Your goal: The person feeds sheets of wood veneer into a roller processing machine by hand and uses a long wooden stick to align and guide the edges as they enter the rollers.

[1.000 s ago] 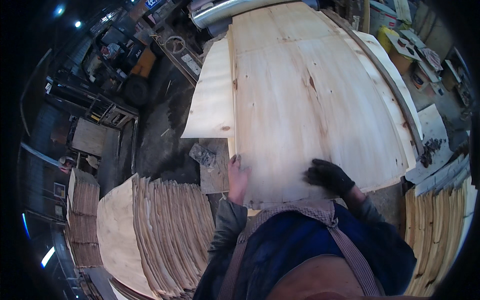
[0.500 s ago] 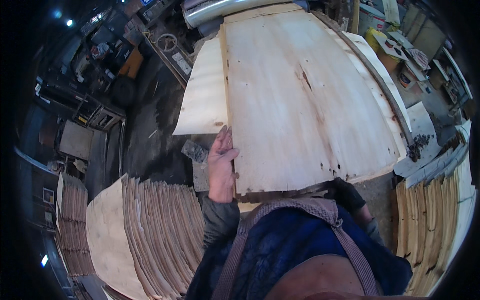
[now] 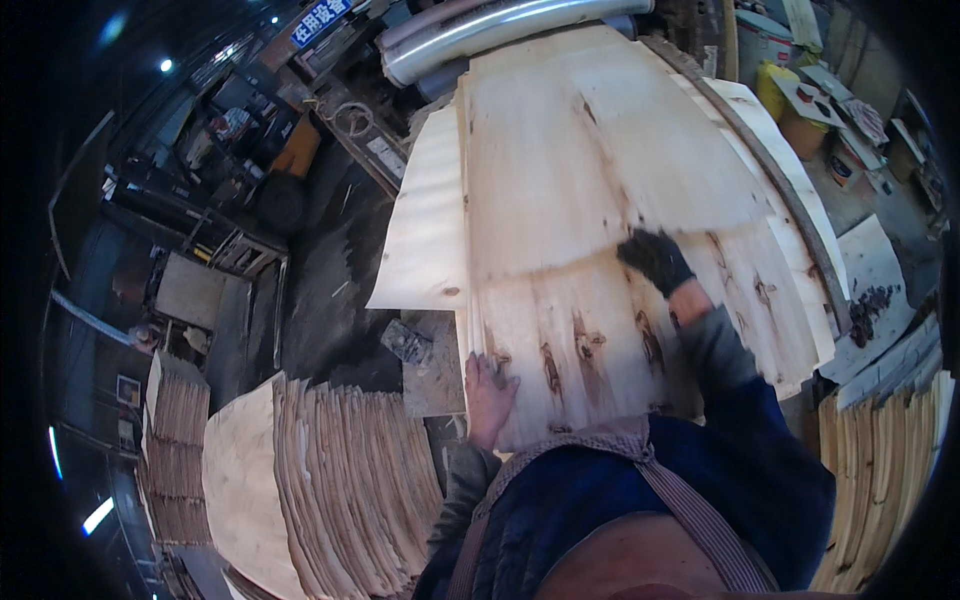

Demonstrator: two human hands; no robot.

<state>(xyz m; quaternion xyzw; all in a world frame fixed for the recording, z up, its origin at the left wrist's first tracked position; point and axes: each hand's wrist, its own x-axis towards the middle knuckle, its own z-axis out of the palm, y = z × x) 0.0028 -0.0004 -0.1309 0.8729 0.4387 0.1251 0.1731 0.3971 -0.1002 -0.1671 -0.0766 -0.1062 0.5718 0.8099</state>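
Observation:
A pale wood veneer sheet [image 3: 560,170] with brown streaks lies on the stack in front of me, its far end close to a shiny metal roller [image 3: 520,35]. My right hand [image 3: 655,262], in a black glove, is closed at that sheet's near edge; its fingertips are hard to make out in the dark glove. Nearer to me, a second veneer sheet [image 3: 600,370] with several dark knots shows from under the first. My bare left hand [image 3: 490,395] lies at this lower sheet's left edge, fingers stretched out on the wood.
Veneer stacks stand at the lower left [image 3: 350,480] and lower right [image 3: 875,470]. A long dark bar [image 3: 760,170] runs along the pile's right side. Forklift-like machinery [image 3: 270,150] stands at the far left. Buckets and scraps [image 3: 820,110] sit at the far right.
The top sheet has slid away from me toward the roller, baring the knotted sheet below. My right hand has moved forward from the near edge; my left hand has come nearer to me.

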